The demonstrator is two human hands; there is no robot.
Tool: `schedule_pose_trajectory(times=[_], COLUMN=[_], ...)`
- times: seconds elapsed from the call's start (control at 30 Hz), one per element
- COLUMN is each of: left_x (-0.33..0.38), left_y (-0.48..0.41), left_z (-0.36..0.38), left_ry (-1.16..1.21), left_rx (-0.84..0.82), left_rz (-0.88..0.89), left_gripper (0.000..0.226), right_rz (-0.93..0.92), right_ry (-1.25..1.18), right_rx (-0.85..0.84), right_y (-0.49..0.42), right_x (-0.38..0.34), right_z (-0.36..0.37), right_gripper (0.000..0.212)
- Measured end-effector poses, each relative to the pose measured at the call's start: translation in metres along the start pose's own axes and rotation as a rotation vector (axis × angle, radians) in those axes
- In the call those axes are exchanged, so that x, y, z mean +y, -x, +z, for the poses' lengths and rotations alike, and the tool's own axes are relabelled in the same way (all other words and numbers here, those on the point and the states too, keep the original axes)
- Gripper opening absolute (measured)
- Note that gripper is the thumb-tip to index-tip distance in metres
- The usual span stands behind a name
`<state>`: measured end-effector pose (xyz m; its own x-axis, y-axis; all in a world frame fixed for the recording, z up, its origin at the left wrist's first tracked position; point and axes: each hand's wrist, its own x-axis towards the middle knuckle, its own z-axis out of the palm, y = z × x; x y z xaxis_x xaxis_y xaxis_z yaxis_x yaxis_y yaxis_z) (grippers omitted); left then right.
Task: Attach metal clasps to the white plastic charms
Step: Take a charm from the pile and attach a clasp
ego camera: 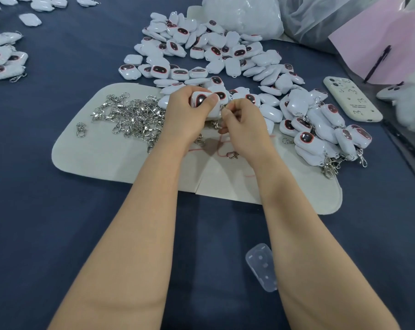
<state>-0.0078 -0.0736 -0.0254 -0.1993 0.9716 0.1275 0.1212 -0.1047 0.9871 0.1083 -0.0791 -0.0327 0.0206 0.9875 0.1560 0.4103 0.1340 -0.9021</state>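
Entry, head view. The left hand (pixel 187 115) gripped one charm (pixel 200 99), fingers curled round it and its dark face towards the camera, just above the far edge of the felt mat (pixel 101 151). The right hand (pixel 244 122) was closed in a pinch at the charm's lower corner. Only a glint of the clasp (pixel 222 110) showed between the fingertips, so I could not tell whether its ring was through the charm's loop yet. I judged one attachment in progress, not finished.

Done, as far as visible: a finished group (pixel 320 134) lay to the right, on and just beside the mat, with clasps trailing from the charms. A second lot (pixel 2 60) at the left edge of the blue cloth (pixel 59 234) also showed clasps on some pieces.

Left to do: the heap of bare charms (pixel 213 51) beyond the hands was plainly larger than the finished group. The pile of loose clasps (pixel 135 117) on the mat, left of the hands, was large too. One stray clasp (pixel 80 129) lay near the mat's left end and another stray (pixel 232 154) lay between the forearms.

My estimate was well under halfway through this heap. A phone (pixel 351 98) lay right of the charms and was not involved.
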Motion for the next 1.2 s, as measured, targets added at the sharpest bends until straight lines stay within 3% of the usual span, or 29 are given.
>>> schedule_pose_trajectory(times=[0.27,0.47,0.6,0.7,0.87,1.2], left_x=[0.0008,0.0068,0.0075,0.0049,0.0058,0.003], left_y=[0.0,0.0028,0.0031,0.0012,0.0021,0.0], left_z=[0.0016,0.0028,0.0006,-0.0013,0.0015,0.0041], left_ry=[0.124,0.239,0.267,0.147,-0.127,-0.395], left_rx=[-0.078,-0.109,-0.018,-0.02,-0.098,-0.121], left_rz=[-0.048,-0.061,-0.069,-0.019,0.046,0.139], left_gripper=[0.013,0.004,0.008,0.018,0.007,0.013], right_rz=[0.038,0.055,0.076,0.09,0.091,-0.032], right_ry=[-0.094,-0.119,-0.141,-0.157,-0.255,-0.003], right_rx=[-0.087,-0.048,0.011,0.005,0.02,0.085], right_y=[0.0027,0.0018,0.0008,-0.0004,-0.001,-0.0003], right_x=[-0.0027,-0.0016,-0.0023,-0.0025,-0.004,-0.0026], right_z=[-0.005,-0.0048,-0.0063,-0.0067,-0.0061,-0.0003], right_gripper=[0.009,0.008,0.007,0.008,0.006,0.022])
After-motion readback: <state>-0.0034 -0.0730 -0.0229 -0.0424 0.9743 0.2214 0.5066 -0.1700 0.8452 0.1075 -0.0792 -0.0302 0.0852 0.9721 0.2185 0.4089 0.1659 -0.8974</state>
